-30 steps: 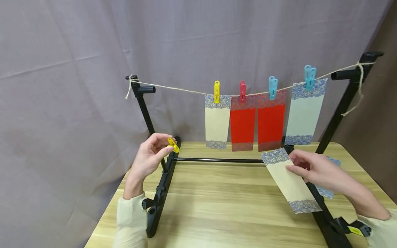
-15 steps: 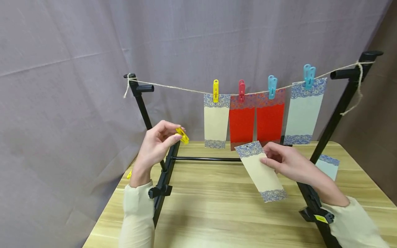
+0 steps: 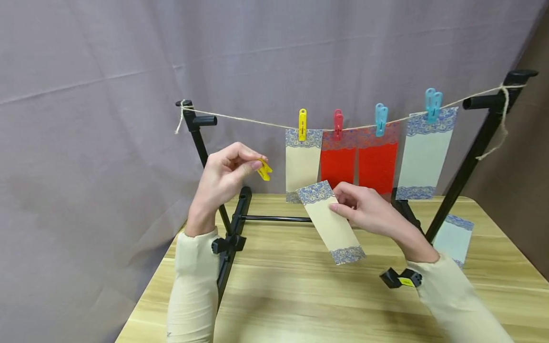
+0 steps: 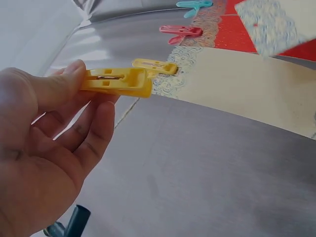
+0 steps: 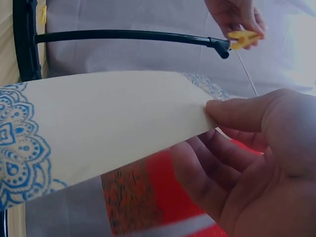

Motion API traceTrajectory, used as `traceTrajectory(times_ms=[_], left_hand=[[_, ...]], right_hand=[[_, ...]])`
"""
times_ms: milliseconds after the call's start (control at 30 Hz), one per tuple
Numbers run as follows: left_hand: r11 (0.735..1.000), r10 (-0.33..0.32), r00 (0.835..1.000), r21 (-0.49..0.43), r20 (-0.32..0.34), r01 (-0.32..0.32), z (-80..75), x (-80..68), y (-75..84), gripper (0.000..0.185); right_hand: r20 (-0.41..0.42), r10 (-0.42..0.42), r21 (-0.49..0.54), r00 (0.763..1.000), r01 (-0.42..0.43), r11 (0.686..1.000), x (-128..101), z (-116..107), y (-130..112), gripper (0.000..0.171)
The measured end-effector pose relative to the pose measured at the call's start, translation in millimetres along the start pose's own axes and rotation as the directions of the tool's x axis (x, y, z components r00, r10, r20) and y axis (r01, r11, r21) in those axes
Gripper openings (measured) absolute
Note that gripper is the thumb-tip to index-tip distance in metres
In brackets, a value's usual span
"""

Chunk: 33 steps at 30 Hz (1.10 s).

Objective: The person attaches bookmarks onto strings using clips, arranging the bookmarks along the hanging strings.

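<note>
My left hand [image 3: 227,178] pinches a yellow clothespin [image 3: 263,170] between thumb and forefinger, raised below the twine line [image 3: 249,123]; the same clothespin [image 4: 118,81] shows up close in the left wrist view. My right hand [image 3: 362,209] grips a cream card with blue lace borders [image 3: 330,221] by its edge, tilted, in front of the hung cards. In the right wrist view that cream card [image 5: 103,118] fills the frame under my thumb. Several cards hang on the line: a cream card [image 3: 301,162], two red ones [image 3: 358,162] and a pale blue one [image 3: 424,157], each under a peg.
A black frame [image 3: 233,228] with two posts carries the twine over a wooden table [image 3: 300,295]. Another pale blue card [image 3: 454,240] lies on the table at the right, beside the right post [image 3: 467,162]. A grey curtain hangs behind.
Both hands rose and came toward the middle. The left hand lifted the yellow clothespin nearer the twine; the right hand carried the cream card up and left, off the table.
</note>
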State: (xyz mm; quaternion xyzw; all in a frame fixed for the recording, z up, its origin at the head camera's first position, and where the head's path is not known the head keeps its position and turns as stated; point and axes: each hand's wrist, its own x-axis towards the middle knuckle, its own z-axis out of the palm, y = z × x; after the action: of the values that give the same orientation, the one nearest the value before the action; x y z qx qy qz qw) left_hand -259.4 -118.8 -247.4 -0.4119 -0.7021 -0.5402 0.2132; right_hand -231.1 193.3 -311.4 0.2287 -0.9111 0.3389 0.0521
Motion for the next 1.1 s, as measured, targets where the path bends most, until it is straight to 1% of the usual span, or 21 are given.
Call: traceTrajectory(times_ms=[167, 333, 433, 567, 633, 733, 800, 967, 1100], left_hand=[[0.999, 0.025, 1.000, 0.025, -0.017, -0.025, 1.8, 15.1, 5.4, 0.002], [0.998, 0.028, 0.998, 0.056, -0.048, -0.026, 4.7, 30.6, 13.1, 0.005], [0.993, 0.021, 0.998, 0.120, -0.060, -0.014, 7.7, 40.5, 18.0, 0.004], [0.976, 0.032, 0.997, 0.219, -0.068, -0.016, 11.4, 53.5, 23.0, 0.004], [0.970, 0.034, 0.997, 0.242, -0.071, -0.016, 12.8, 59.0, 24.2, 0.006], [0.970, 0.020, 0.998, 0.242, -0.063, -0.004, 15.3, 65.7, 24.3, 0.006], [0.971, 0.007, 0.998, 0.240, -0.057, 0.007, 17.1, 70.3, 23.9, 0.007], [0.968, -0.017, 0.998, 0.250, -0.054, 0.031, 19.1, 82.1, 23.0, 0.007], [0.960, -0.036, 0.998, 0.277, -0.049, 0.048, 16.9, 90.9, 22.4, 0.008]], right_hand=[[-0.021, 0.001, 0.057, 1.000, 0.000, 0.998, 15, 8, -7, 0.009], [-0.050, 0.006, 0.132, 0.999, 0.001, 0.991, 27, 16, -14, 0.010], [-0.079, 0.004, 0.161, 0.997, 0.009, 0.987, 35, 19, -19, 0.010], [-0.122, 0.004, 0.187, 0.993, 0.019, 0.982, 45, 22, -27, 0.011], [-0.133, -0.004, 0.193, 0.991, 0.030, 0.981, 49, 23, -30, 0.011], [-0.147, -0.020, 0.196, 0.989, 0.049, 0.979, 53, 25, -33, 0.011], [-0.173, -0.029, 0.193, 0.984, 0.063, 0.979, 56, 26, -33, 0.012], [-0.252, -0.017, 0.199, 0.967, 0.070, 0.978, 62, 27, -36, 0.014], [-0.286, -0.015, 0.193, 0.958, 0.073, 0.978, 69, 28, -42, 0.011]])
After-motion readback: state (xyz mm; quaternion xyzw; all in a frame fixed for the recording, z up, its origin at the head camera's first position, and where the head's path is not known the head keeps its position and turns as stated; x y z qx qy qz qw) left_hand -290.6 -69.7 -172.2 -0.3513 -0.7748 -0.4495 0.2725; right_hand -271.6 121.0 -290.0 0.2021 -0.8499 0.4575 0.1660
